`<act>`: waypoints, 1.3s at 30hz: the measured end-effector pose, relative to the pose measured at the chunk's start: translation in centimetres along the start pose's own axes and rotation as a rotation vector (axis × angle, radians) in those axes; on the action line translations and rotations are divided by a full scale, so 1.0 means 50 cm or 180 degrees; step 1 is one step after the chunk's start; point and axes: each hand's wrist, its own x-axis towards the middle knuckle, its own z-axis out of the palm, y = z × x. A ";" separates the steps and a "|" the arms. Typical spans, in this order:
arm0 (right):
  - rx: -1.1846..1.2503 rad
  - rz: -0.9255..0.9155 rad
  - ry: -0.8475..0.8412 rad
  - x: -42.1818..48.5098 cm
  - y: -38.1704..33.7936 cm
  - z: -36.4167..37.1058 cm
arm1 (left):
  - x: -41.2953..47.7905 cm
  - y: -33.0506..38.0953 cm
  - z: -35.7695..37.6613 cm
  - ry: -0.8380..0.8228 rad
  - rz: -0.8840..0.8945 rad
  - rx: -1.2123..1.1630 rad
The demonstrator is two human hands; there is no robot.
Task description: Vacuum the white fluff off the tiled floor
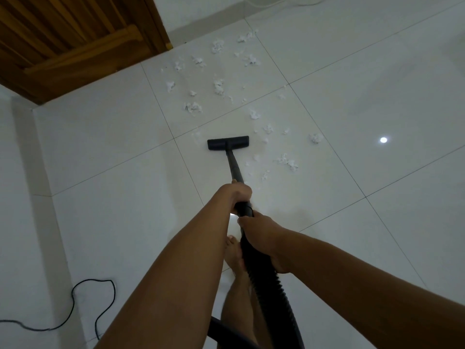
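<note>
While both hands grip wand [235,170], left hand [237,193] wrapped round tube, right hand [261,238] closed on hose [266,278], head [228,144] flat at near edge of fluff [219,86]. Sweep judged barely begun; next, push forward and right through clumps. Glossy white tiles [352,96], wooden door [75,39] far left, cord [75,311] looped behind.

The tiled floor [352,96] is glossy white, crossed by thin dark grout lines, with a small bright lamp reflection [383,140] at the right. White fluff [218,86] lies scattered in small tufts from near the wooden door [75,41] down toward the middle. The black vacuum floor head [228,143] rests flat on the tiles, tufts just beside it at right. A black cable [93,283] loops at lower left. A bare foot [232,250] stands on the tiles.
</note>
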 end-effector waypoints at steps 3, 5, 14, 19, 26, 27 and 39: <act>0.0054 0.0042 -0.0076 0.012 -0.018 0.000 | 0.011 0.015 -0.015 -0.0005 -0.0002 0.0030; 0.0066 0.0009 -0.0090 0.021 -0.030 0.001 | 0.019 0.026 -0.024 -0.0033 -0.0012 -0.0001; 0.0121 -0.0025 -0.0098 0.048 -0.062 0.015 | 0.044 0.045 -0.055 0.0011 0.0023 0.0077; 0.0070 0.0207 -0.0247 0.044 -0.077 0.023 | 0.045 0.040 -0.074 0.0062 -0.0010 0.0011; -0.0444 -0.0137 -0.0203 0.077 -0.079 0.054 | 0.054 -0.006 -0.114 0.0178 -0.0102 -0.0396; -0.0482 -0.0155 -0.0214 0.079 -0.081 0.060 | 0.056 -0.010 -0.119 0.0181 -0.0107 -0.0479; -0.0606 -0.0193 -0.0263 0.143 -0.159 0.070 | 0.121 0.035 -0.185 0.0206 -0.0022 -0.0822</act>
